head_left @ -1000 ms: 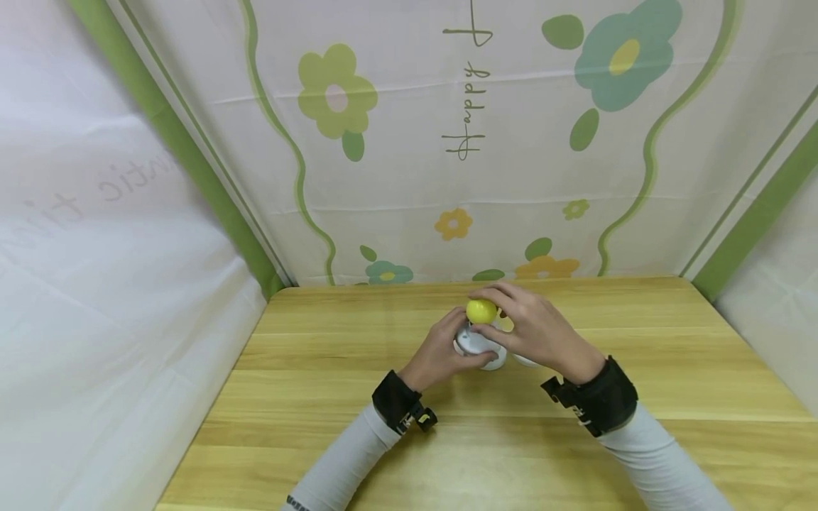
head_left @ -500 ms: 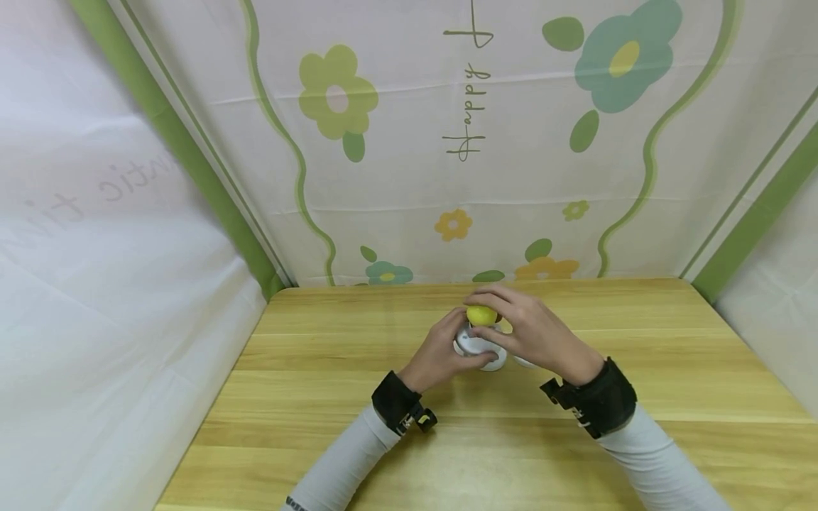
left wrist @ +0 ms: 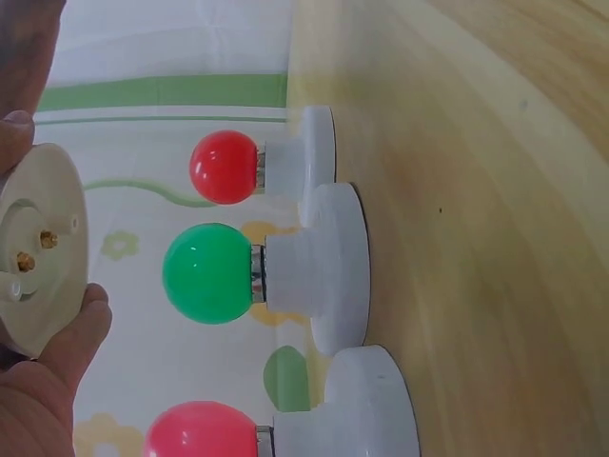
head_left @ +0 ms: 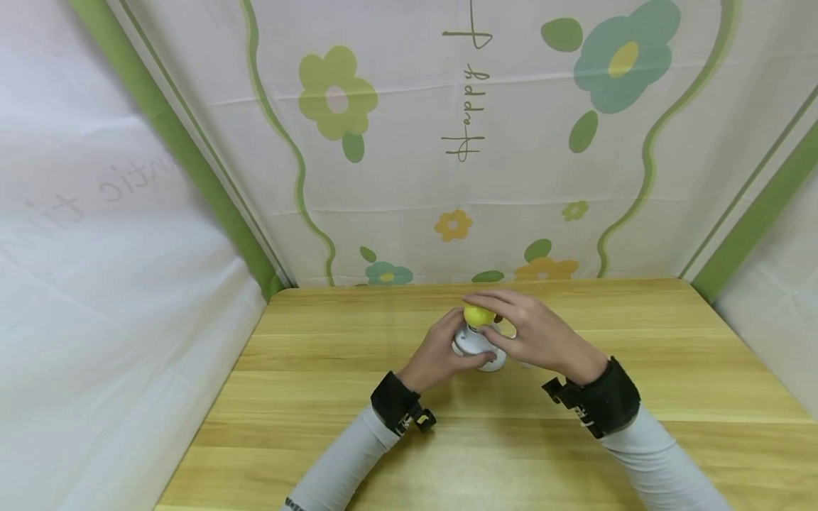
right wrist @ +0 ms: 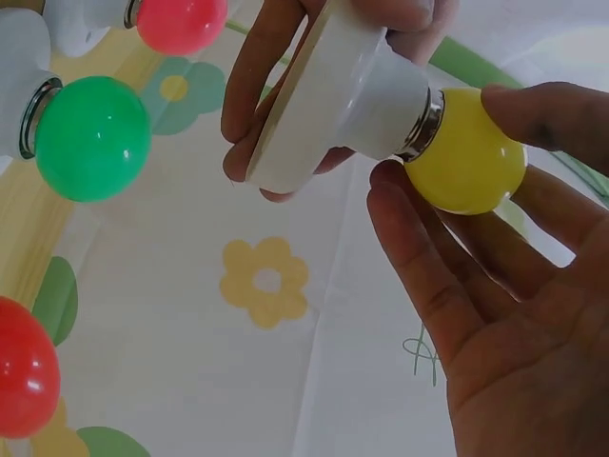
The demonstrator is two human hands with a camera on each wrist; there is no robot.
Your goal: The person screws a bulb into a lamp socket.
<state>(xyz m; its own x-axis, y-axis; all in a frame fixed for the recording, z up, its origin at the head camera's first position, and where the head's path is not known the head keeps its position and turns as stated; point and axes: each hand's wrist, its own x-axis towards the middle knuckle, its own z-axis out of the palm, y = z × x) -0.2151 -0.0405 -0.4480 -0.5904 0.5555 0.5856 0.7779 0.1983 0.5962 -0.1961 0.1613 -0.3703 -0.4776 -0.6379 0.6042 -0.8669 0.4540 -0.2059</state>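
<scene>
My left hand (head_left: 441, 353) grips a round white lamp holder (right wrist: 319, 100) by its base, raised above the table. Two brass screws show on the holder's underside in the left wrist view. A yellow light bulb (right wrist: 468, 160) sits in the holder's mouth, with a strip of its metal screw cap visible at the rim. Fingers and thumb of my right hand (head_left: 533, 328) pinch that bulb around its sides. In the head view, the fingers cover the top of the bulb (head_left: 478, 315).
Three more white holders stand on the wooden table (head_left: 409, 461) behind the hands, bearing a red bulb (left wrist: 225, 167), a green bulb (left wrist: 207, 273) and a pinkish-red bulb (left wrist: 202, 430). A flower-patterned white curtain (head_left: 396, 177) rises at the table's far edge.
My right fingers have shifted around the yellow bulb and lie flatter over its top. The bulb has tilted slightly left, showing some metal cap. The left hand keeps its grip on the holder.
</scene>
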